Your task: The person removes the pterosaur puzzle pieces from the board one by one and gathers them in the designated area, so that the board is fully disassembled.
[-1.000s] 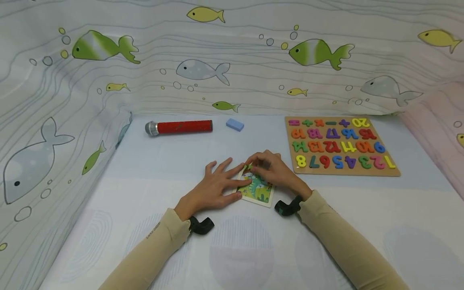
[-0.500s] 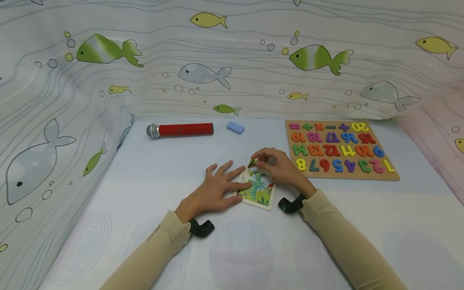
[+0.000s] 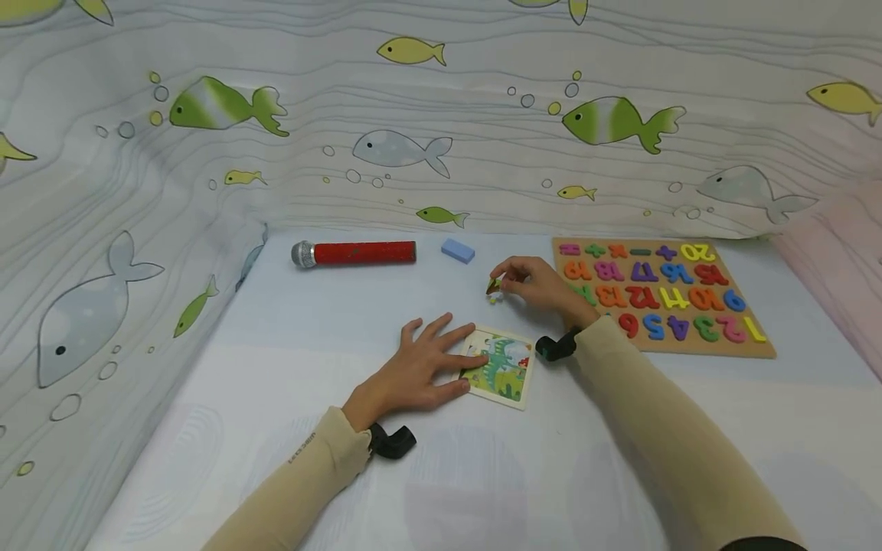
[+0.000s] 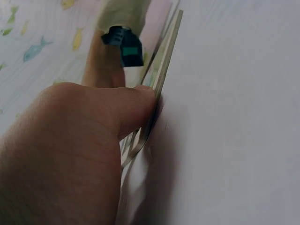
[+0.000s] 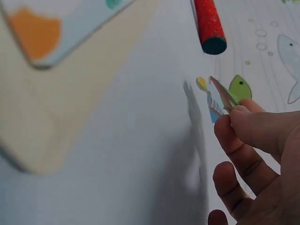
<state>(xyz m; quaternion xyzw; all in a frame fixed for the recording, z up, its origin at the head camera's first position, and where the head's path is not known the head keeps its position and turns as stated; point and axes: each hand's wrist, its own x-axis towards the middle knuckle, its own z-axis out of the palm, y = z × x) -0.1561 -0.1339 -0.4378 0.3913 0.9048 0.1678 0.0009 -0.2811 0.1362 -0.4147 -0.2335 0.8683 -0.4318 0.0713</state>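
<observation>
My right fingers (image 5: 227,133) pinch a small, thin green-and-brown puzzle piece (image 5: 225,94), probably light, stiff, best edge-held; my left fingers (image 3: 455,335) splay over a pale-framed, square dinosaur puzzle (image 3: 506,369).

Free tabletop (image 3: 475,490) nearside of puzzle (image 3: 506,371), number board (image 3: 710,349) blocking right

The left hand (image 4: 65,145) fills the lower left, and its thumb points to the right. The tip of this thumb touches a thin board (image 4: 169,49), which we see almost from its edge. Behind the hand there is the right arm (image 4: 103,63), with a beige sleeve (image 4: 124,14) and a dark clip (image 4: 131,49). Fish are printed on the cloth (image 4: 51,65) at upper left; the white table (image 4: 234,117) carries a soft shadow
</observation>
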